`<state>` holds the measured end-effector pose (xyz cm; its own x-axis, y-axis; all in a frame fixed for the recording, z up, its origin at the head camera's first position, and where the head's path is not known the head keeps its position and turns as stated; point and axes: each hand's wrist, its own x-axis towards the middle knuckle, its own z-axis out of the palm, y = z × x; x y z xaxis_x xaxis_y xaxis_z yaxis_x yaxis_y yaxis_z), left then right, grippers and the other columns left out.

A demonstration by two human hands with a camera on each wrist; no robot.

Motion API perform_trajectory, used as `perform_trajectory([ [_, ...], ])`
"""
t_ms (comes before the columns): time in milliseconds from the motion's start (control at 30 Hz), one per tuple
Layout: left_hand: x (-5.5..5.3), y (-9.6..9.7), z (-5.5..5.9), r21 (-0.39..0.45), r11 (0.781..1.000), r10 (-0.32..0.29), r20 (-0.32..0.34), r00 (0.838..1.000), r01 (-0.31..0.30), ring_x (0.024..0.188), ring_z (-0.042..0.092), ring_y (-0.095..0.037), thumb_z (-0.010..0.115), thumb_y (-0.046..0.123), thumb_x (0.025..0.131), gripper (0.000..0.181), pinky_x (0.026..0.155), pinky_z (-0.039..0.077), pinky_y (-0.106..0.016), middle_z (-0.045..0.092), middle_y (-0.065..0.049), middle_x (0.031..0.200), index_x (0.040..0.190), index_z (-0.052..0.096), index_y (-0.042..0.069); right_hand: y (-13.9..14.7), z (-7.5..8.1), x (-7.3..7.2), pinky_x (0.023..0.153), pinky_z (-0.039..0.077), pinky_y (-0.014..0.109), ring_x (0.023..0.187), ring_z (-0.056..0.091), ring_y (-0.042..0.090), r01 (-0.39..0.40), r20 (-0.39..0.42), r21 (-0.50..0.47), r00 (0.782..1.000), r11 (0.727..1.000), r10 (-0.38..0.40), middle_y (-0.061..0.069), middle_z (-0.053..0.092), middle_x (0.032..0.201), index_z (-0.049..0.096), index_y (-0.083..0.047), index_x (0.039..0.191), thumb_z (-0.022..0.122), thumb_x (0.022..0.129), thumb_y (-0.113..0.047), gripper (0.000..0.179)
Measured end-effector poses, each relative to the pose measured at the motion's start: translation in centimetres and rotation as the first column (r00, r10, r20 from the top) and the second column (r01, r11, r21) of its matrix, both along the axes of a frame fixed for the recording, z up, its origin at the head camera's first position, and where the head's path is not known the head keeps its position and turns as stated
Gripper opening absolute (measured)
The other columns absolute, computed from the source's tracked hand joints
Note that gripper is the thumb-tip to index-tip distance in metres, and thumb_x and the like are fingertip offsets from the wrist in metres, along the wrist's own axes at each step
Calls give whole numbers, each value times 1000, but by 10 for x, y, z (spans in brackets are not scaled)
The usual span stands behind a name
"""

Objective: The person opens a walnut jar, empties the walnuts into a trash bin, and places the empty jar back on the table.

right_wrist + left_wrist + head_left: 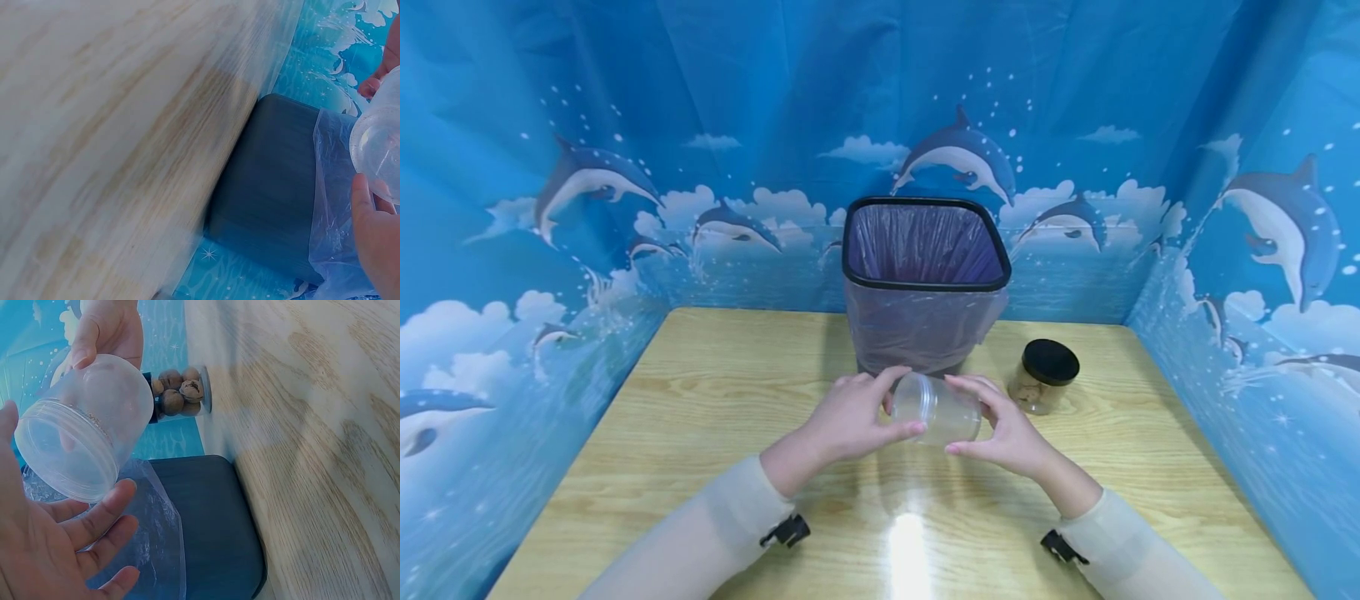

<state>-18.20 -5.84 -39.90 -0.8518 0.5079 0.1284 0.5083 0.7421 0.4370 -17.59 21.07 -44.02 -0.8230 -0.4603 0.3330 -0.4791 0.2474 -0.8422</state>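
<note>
Pinching a clear cylindrical jar point(953, 412), left grip point(853, 418) at ridged rim point(927, 400), right grip point(1009, 429) opposite

Head view: bright, mostly even light. White glare on wood-grain tabletop point(737, 383), between and nearer than left hand point(853, 421) and right hand point(1003, 429). Soft shadow beside trash bin point(917, 329), beyond left hand. Translucent jar point(957, 413) between hands shows pale highlights. Wrist views: dimmer, bluish; right one smears wood grain left of right hand.
</note>
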Motion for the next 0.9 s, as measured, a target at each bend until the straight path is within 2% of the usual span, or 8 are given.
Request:
perform_trajectory([
  [167, 0, 0, -1, -1, 1000, 1, -1, 1000, -1, 82, 56, -13, 56, 77, 85, 88, 102, 41, -48, 62, 7, 90, 152, 41, 22, 0, 0, 0, 106, 40, 21, 129, 46, 16, -1, 8, -3, 1000, 1000, 1, 6, 47, 143, 49, -14, 147, 90, 73, -8, 84],
  [267, 1, -1, -1, -2, 1000, -2, 3, 1000, 2, 92, 57, -16, 56, 78, 83, 90, 102, 41, -49, 63, 7, 96, 153, 39, 24, 0, 1, 1, 106, 40, 21, 129, 46, 16, -1, 11, -1, 1000, 1000, 1, 6, 47, 143, 49, -14, 147, 90, 74, -8, 84],
  [400, 1, -2, 0, 11, 999, -30, 3, 1000, 30, 107, 54, -19, 56, 79, 82, 94, 105, 37, -50, 63, 5, 106, 156, 35, 25, -1, 1, 2, 105, 40, 21, 129, 46, 15, 4, 12, 9, 1000, 1000, -4, 6, 47, 144, 49, -14, 147, 90, 74, -9, 84],
  [633, -2, -6, -2, 27, 994, -106, -34, 994, 107, 109, 50, -15, 60, 76, 82, 96, 109, 31, -50, 59, 7, 107, 158, 30, 26, -1, 2, 2, 105, 41, 22, 128, 46, 16, 9, 14, 21, 1000, 1000, -9, 5, 47, 143, 49, -11, 147, 90, 73, -9, 85],
  [767, -3, -9, -1, 25, 989, -146, -60, 987, 148, 121, 47, -18, 67, 70, 82, 96, 111, 28, -52, 60, 4, 122, 159, 29, 27, -1, 2, 2, 106, 40, 22, 128, 46, 17, 7, 12, 29, 1000, 1000, -8, 5, 47, 143, 49, -9, 147, 90, 73, -10, 85],
  [900, -3, -11, 0, 36, 981, -187, -67, 980, 190, 132, 42, -24, 75, 61, 81, 96, 113, 26, -55, 53, -3, 142, 158, 28, 29, -1, 1, 0, 106, 40, 22, 129, 46, 17, 6, 10, 41, 1000, 999, -6, 4, 48, 143, 49, -12, 147, 90, 73, -10, 84],
])
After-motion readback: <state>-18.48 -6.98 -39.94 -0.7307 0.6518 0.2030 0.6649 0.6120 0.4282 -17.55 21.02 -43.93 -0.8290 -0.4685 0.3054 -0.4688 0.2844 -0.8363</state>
